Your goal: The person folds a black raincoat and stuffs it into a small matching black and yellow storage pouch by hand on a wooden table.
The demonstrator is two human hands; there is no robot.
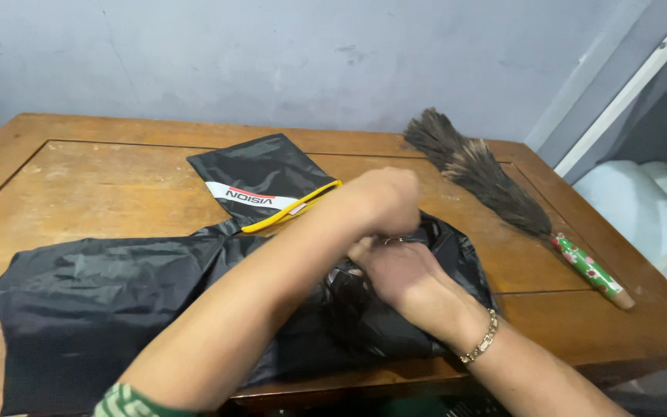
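Both hands' fingers clutch the black bag.

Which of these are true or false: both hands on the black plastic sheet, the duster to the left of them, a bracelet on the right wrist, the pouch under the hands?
1. Both hands are on the black plastic sheet. True: left hand, right hand.
2. The feather duster lies left of the hands. False: it lies to their right.
3. The right wrist wears a bracelet. True.
4. The black pouch is under the hands. False: it lies beyond them, on the wooden table.
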